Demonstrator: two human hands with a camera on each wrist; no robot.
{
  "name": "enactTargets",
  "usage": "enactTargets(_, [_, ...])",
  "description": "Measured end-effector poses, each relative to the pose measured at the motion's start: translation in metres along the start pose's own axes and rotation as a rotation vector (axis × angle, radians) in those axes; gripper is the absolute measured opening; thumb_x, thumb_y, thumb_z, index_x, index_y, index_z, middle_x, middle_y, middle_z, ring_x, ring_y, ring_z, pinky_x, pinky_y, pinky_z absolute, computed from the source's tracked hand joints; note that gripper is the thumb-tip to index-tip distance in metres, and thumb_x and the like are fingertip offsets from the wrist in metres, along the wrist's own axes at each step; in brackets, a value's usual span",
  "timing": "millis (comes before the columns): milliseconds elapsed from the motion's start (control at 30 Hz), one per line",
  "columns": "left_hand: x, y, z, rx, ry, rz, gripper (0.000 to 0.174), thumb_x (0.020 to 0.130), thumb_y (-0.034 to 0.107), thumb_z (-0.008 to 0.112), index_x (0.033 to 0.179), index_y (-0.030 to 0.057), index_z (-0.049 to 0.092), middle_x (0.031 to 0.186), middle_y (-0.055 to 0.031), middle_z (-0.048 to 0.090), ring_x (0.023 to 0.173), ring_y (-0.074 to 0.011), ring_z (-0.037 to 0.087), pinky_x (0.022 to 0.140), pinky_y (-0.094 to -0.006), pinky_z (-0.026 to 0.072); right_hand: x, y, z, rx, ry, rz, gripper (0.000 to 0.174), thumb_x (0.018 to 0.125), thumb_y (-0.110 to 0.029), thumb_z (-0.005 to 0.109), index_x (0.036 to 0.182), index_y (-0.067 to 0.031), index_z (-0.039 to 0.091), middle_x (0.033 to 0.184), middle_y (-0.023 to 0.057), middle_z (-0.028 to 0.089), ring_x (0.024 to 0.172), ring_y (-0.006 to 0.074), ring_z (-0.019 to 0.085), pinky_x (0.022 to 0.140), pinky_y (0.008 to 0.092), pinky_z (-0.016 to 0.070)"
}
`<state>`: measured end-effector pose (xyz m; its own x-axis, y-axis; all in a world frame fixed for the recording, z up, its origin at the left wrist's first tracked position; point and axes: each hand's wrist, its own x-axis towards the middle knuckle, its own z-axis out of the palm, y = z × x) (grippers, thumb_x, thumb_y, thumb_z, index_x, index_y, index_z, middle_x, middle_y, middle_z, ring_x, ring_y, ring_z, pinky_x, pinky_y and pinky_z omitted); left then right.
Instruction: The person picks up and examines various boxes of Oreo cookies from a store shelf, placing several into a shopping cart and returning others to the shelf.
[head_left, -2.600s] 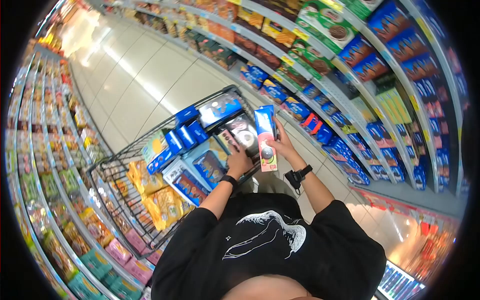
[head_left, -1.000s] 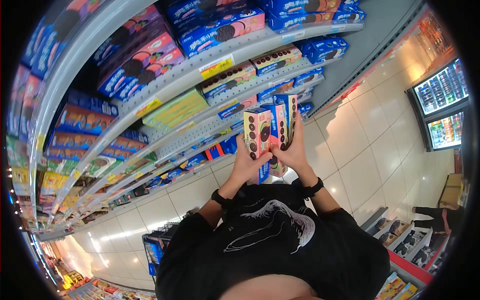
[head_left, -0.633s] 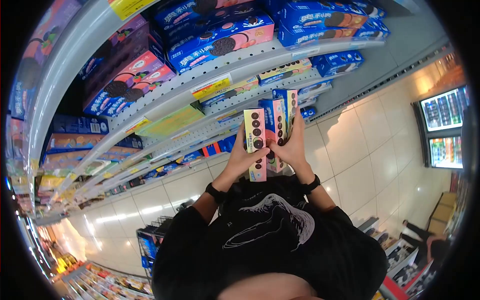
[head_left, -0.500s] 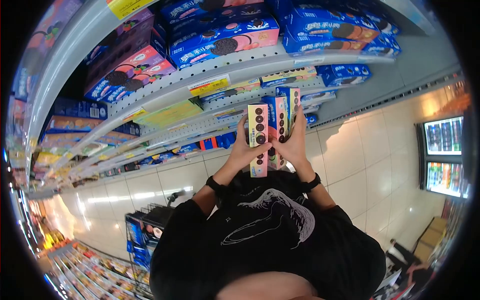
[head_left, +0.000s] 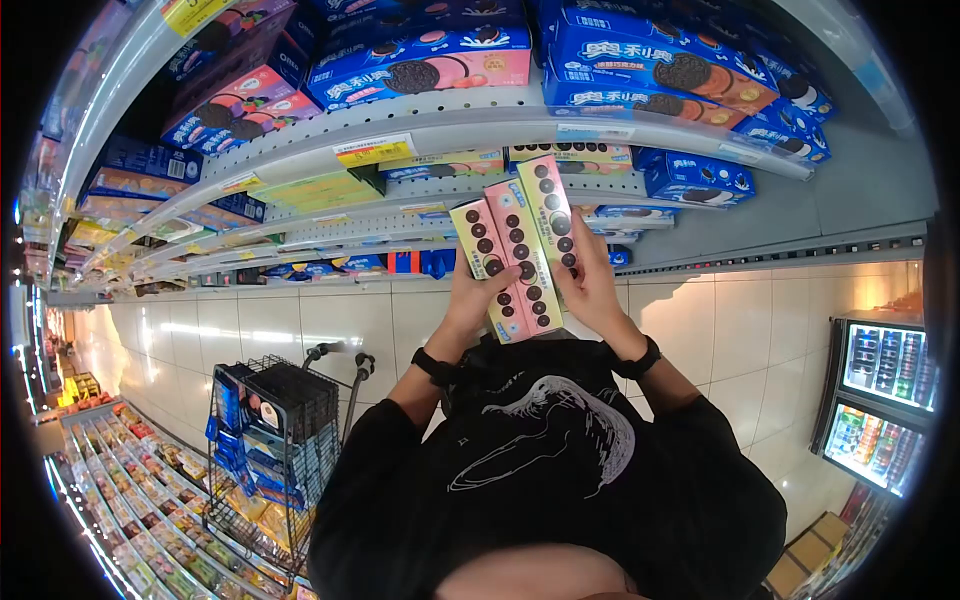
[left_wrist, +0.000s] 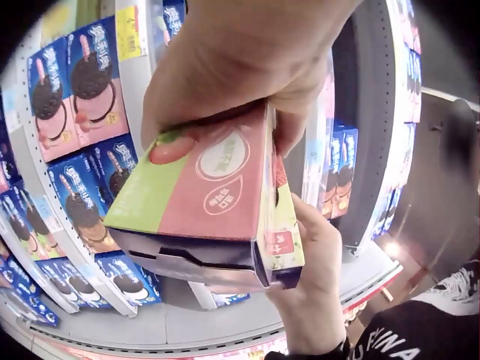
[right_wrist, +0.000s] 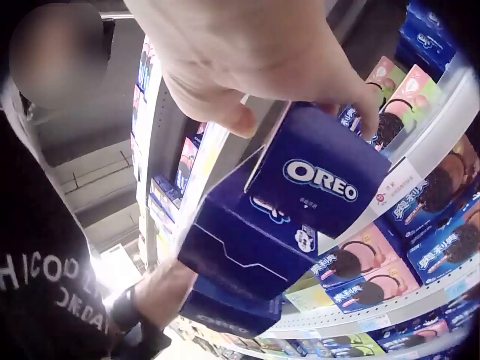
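In the head view three slim cookie boxes stand side by side, tilted: a left box (head_left: 477, 238), a middle box (head_left: 515, 230) and a right box (head_left: 546, 200). The left hand (head_left: 472, 304) grips the left and middle boxes, its thumb across their narrow sides. Round the right box the right hand (head_left: 592, 290) curls its fingers. From the left wrist view, a green and pink box end (left_wrist: 217, 180) shows beneath the left hand (left_wrist: 240, 60). The right wrist view has the right hand (right_wrist: 247, 60) holding a blue OREO box end (right_wrist: 319, 169), with two other blue ends below.
Shelves of blue and pink cookie boxes (head_left: 420, 75) curve ahead, above the hands. A loaded wire cart (head_left: 290, 440) stands on the tiled floor at lower left, near another shelf (head_left: 140, 480). Drink coolers (head_left: 880, 400) and cardboard cartons (head_left: 810, 550) are on the right.
The boxes have turned and come together side by side, tilted to the left at the top. The view has swung, bringing the cart and coolers further into sight.
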<state>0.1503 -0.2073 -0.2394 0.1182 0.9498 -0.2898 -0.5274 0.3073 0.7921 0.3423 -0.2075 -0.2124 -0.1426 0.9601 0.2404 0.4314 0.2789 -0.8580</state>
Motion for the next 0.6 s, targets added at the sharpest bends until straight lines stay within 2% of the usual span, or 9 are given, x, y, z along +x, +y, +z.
enactTargets(33, [0.000, -0.005, -0.004, 0.001, 0.004, 0.001, 0.065, 0.077, -0.010, 0.069, 0.131, 0.0048, 0.037, 0.113, -0.0113, 0.060, 0.095, -0.0223, 0.066, 0.078, -0.0363, 0.0592, 0.000, 0.000, -0.004, 0.003, -0.003, -0.001, 0.069, 0.083, -0.005, 0.061, 0.144, 0.0072, 0.030, 0.136, 0.0244, 0.046, 0.114, 0.0376, 0.046, 0.099, 0.0419, 0.0371])
enactTargets(100, [-0.001, -0.009, -0.012, -0.133, 0.025, -0.114, 0.058, 0.076, -0.011, 0.068, 0.126, 0.0045, 0.042, 0.110, -0.0114, 0.062, 0.093, -0.0238, 0.067, 0.078, -0.0368, 0.0592, 0.004, -0.004, -0.018, 0.038, -0.082, -0.143, 0.065, 0.082, -0.002, 0.058, 0.143, 0.0028, 0.036, 0.142, 0.0210, 0.044, 0.119, 0.0349, 0.044, 0.106, 0.0393, 0.0318])
enactTargets(133, [-0.001, -0.010, -0.015, -0.152, 0.017, -0.089, 0.056, 0.076, -0.009, 0.067, 0.125, 0.0040, 0.045, 0.109, -0.0118, 0.063, 0.094, -0.0248, 0.067, 0.079, -0.0378, 0.0590, 0.005, -0.010, -0.023, 0.086, -0.123, -0.110, 0.060, 0.082, -0.002, 0.057, 0.140, -0.0015, 0.045, 0.147, 0.0181, 0.040, 0.125, 0.0318, 0.042, 0.109, 0.0386, 0.0275])
enactTargets(233, [-0.003, -0.009, -0.028, -0.207, -0.041, -0.119, 0.052, 0.077, -0.005, 0.067, 0.126, 0.0020, 0.049, 0.112, -0.0128, 0.064, 0.094, -0.0252, 0.068, 0.080, -0.0386, 0.0588, 0.004, -0.014, -0.030, 0.186, -0.165, -0.139, 0.057, 0.082, -0.004, 0.060, 0.138, -0.0039, 0.049, 0.149, 0.0157, 0.037, 0.126, 0.0309, 0.041, 0.109, 0.0407, 0.0276])
enactTargets(267, [-0.002, -0.011, -0.034, -0.217, -0.083, -0.129, 0.050, 0.077, -0.004, 0.066, 0.124, 0.0012, 0.051, 0.110, -0.0128, 0.065, 0.094, -0.0253, 0.068, 0.080, -0.0386, 0.0589, 0.004, -0.010, -0.032, 0.160, -0.170, -0.166, 0.055, 0.082, -0.009, 0.065, 0.136, -0.0054, 0.053, 0.150, 0.0162, 0.035, 0.127, 0.0300, 0.041, 0.108, 0.0420, 0.0289])
enactTargets(400, [-0.005, -0.014, -0.038, -0.181, -0.075, -0.126, 0.051, 0.076, 0.001, 0.069, 0.124, 0.0007, 0.051, 0.110, -0.0122, 0.065, 0.093, -0.0241, 0.068, 0.080, -0.0371, 0.0582, -0.002, -0.011, -0.034, 0.212, -0.171, -0.082, 0.056, 0.081, -0.016, 0.071, 0.133, -0.0059, 0.056, 0.148, 0.0198, 0.036, 0.127, 0.0301, 0.042, 0.106, 0.0413, 0.0316])
enactTargets(500, [-0.007, -0.018, -0.037, -0.157, -0.067, -0.121, 0.054, 0.075, 0.003, 0.070, 0.125, 0.0007, 0.050, 0.110, -0.0115, 0.064, 0.094, -0.0232, 0.067, 0.081, -0.0364, 0.0573, -0.008, -0.012, -0.038, 0.516, -0.212, 0.203, 0.092, 0.074, -0.017, 0.081, 0.150, -0.0089, 0.029, 0.142, 0.0192, 0.043, 0.123, 0.0243, 0.049, 0.099, 0.0380, 0.0391])
enactTargets(533, [-0.008, -0.020, -0.037, -0.149, -0.077, -0.123, 0.054, 0.075, 0.003, 0.070, 0.125, 0.0006, 0.049, 0.110, -0.0111, 0.064, 0.094, -0.0230, 0.067, 0.082, -0.0361, 0.0569, -0.007, -0.003, -0.035, 0.590, -0.258, 0.191, 0.113, 0.071, -0.015, 0.085, 0.154, -0.0099, 0.008, 0.134, 0.0171, 0.051, 0.118, 0.0210, 0.054, 0.093, 0.0356, 0.0432])
enactTargets(600, [-0.011, -0.022, -0.037, -0.142, -0.084, -0.129, 0.055, 0.075, 0.003, 0.069, 0.126, 0.0006, 0.049, 0.110, -0.0108, 0.064, 0.095, -0.0227, 0.066, 0.082, -0.0358, 0.0566, -0.008, -0.002, -0.037, 0.606, -0.284, 0.219, 0.116, 0.070, -0.015, 0.085, 0.153, -0.0094, 0.004, 0.131, 0.0172, 0.054, 0.116, 0.0210, 0.055, 0.092, 0.0344, 0.0437])
